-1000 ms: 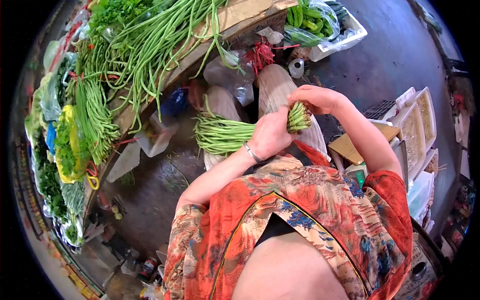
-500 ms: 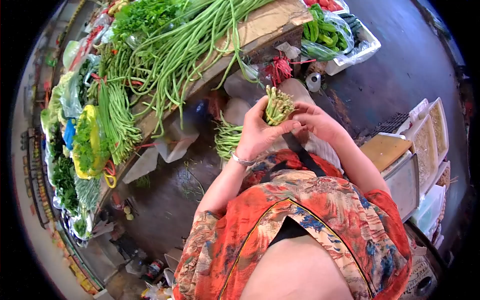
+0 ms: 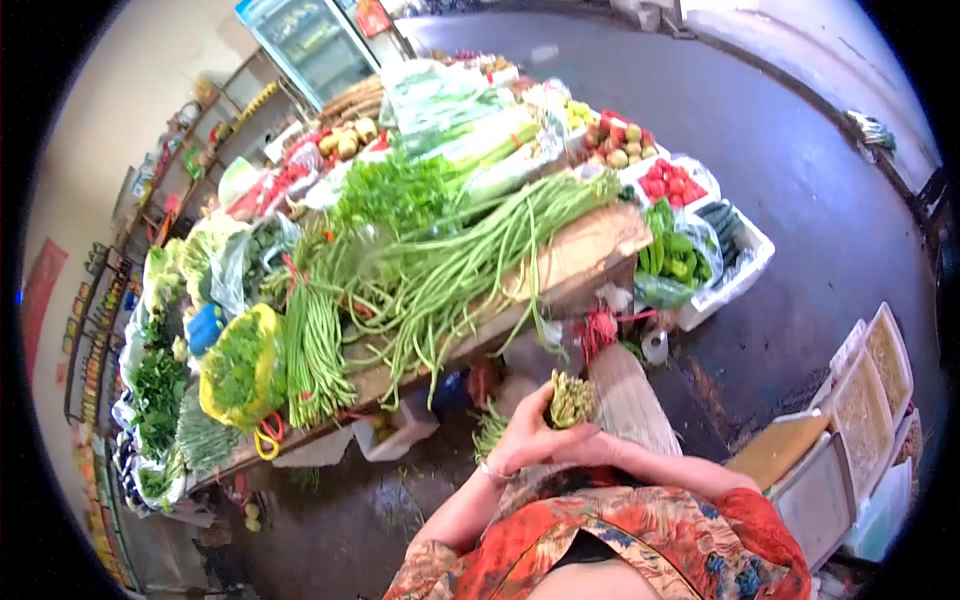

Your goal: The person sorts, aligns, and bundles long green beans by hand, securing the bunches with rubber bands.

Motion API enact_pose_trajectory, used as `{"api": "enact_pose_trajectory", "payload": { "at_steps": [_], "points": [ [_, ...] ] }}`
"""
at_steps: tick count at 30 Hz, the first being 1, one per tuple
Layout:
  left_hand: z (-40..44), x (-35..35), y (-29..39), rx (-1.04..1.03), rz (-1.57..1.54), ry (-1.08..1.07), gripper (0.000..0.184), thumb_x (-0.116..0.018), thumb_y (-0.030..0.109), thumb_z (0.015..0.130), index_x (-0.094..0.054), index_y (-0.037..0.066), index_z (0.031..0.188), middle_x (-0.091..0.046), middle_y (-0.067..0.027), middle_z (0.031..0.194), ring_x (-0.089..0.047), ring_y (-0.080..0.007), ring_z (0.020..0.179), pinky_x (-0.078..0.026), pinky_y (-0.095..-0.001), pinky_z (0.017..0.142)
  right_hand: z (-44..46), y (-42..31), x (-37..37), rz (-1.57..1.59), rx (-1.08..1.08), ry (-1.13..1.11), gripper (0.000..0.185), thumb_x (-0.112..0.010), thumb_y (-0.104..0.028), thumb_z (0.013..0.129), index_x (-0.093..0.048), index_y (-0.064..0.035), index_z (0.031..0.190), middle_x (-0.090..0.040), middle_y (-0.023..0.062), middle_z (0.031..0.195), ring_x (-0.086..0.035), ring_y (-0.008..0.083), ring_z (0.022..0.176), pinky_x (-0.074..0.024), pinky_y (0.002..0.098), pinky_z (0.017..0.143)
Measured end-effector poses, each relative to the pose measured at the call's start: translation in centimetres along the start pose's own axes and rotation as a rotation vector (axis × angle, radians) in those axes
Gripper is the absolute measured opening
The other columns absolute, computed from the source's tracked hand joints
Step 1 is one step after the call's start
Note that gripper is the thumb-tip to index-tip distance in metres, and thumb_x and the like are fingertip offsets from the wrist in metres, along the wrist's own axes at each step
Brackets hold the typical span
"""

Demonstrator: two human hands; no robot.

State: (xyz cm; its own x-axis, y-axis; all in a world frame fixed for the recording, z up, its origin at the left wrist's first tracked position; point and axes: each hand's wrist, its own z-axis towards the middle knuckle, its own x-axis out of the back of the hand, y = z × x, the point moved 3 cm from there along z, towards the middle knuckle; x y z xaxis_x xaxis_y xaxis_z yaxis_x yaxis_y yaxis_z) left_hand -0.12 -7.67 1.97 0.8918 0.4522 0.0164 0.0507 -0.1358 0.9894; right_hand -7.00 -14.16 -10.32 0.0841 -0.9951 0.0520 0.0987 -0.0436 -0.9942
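Observation:
My left hand (image 3: 528, 436) is wrapped round a bundle of long green beans (image 3: 571, 401). Their cut-looking ends stick up above my fingers, and the rest of the bundle trails to the left behind the hand. Against the lower side of the bundle lies my right hand (image 3: 582, 449), its fingers mostly hidden behind the left hand. Beyond my hands, loose long beans (image 3: 450, 275) are spread on the wooden stall edge (image 3: 590, 243). A tied bunch of beans (image 3: 318, 350) hangs over that edge to the left.
Green peppers (image 3: 672, 250) and a white foam box (image 3: 755, 258) stand right of the stall. Red ties (image 3: 600, 330) hang below its corner. At the right are trays of grain (image 3: 858, 420). A yellow bag of greens (image 3: 240, 368) sits at the left, and a glass-door fridge (image 3: 318, 50) stands behind.
The view has tilted up to show more of the stall. The bundle has turned from lying sideways to ends-up in my left hand, and my right hand has moved in below its ends.

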Motion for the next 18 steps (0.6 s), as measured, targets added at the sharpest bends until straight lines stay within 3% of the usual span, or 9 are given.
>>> {"api": "enact_pose_trajectory", "payload": {
  "at_steps": [1, 4, 9, 11, 16, 18],
  "points": [
    [0.1, 0.1, 0.4, 0.015, 0.009, -0.01, 0.044, -0.08, 0.015, 0.072, -0.058, 0.003, 0.108, -0.063, -0.0022, 0.096, -0.056, -0.0088, 0.088, -0.049, -0.0274, 0.082, 0.0, -0.2, -0.3, 0.186, 0.004, 0.016, 0.051, -0.076, -0.012, 0.074, -0.051, 0.0, 0.118, -0.058, 0.0104, 0.112, -0.055, 0.016, 0.102, -0.0486, 0.0335, 0.09],
    [0.7, -0.1, -0.2, 0.002, 0.207, -0.059, 0.042, -0.082, 0.012, 0.072, -0.058, 0.003, 0.106, -0.063, -0.0005, 0.091, -0.058, -0.0077, 0.085, -0.049, -0.0253, 0.076, -0.4, 1.3, -0.3, 0.065, -0.002, -0.055, 0.041, -0.075, -0.013, 0.075, -0.057, 0.0001, 0.109, -0.061, 0.0097, 0.103, -0.058, 0.018, 0.095, -0.0494, 0.0336, 0.084],
    [0.9, -1.1, -2.2, 0.001, 0.056, -0.076, 0.033, -0.077, 0.008, 0.077, -0.059, 0.003, 0.103, -0.063, 0.0, 0.093, -0.057, -0.0081, 0.085, -0.049, -0.0257, 0.076, -1.7, 1.3, -0.4, 0.15, -0.078, -0.019, 0.041, -0.073, -0.011, 0.074, -0.057, 0.001, 0.11, -0.061, 0.0101, 0.104, -0.058, 0.0183, 0.096, -0.0485, 0.0343, 0.085],
    [0.5, -1.0, -2.2, 0.054, 0.018, -0.042, 0.03, -0.075, 0.007, 0.078, -0.059, 0.002, 0.103, -0.063, -0.0004, 0.092, -0.058, -0.0086, 0.085, -0.049, -0.0263, 0.078, -2.3, 0.6, -0.7, 0.232, -0.03, 0.176, 0.041, -0.071, -0.008, 0.073, -0.056, 0.0012, 0.11, -0.061, 0.0098, 0.105, -0.058, 0.0185, 0.097, -0.0479, 0.0342, 0.085],
    [-0.4, -0.4, -2.3, 0.053, 0.096, -0.012, 0.029, -0.075, 0.012, 0.077, -0.06, 0.001, 0.1, -0.064, 0.0001, 0.089, -0.056, -0.0073, 0.081, -0.048, -0.0262, 0.076, -2.4, -0.7, -0.7, 0.212, -0.237, 0.096, 0.036, -0.069, -0.005, 0.07, -0.059, 0.0028, 0.104, -0.063, 0.0096, 0.097, -0.056, 0.0168, 0.096, -0.0481, 0.0324, 0.081],
    [-0.5, -0.3, -2.6, 0.014, 0.145, 0.023, 0.024, -0.074, 0.009, 0.075, -0.061, 0.002, 0.093, -0.064, -0.0012, 0.084, -0.058, -0.0074, 0.079, -0.05, -0.0257, 0.073, -2.2, -1.4, -0.8, 0.261, -0.196, 0.091, 0.035, -0.069, -0.003, 0.071, -0.058, 0.0025, 0.105, -0.063, 0.0091, 0.097, -0.056, 0.016, 0.095, -0.0477, 0.032, 0.081]
  ]
}}
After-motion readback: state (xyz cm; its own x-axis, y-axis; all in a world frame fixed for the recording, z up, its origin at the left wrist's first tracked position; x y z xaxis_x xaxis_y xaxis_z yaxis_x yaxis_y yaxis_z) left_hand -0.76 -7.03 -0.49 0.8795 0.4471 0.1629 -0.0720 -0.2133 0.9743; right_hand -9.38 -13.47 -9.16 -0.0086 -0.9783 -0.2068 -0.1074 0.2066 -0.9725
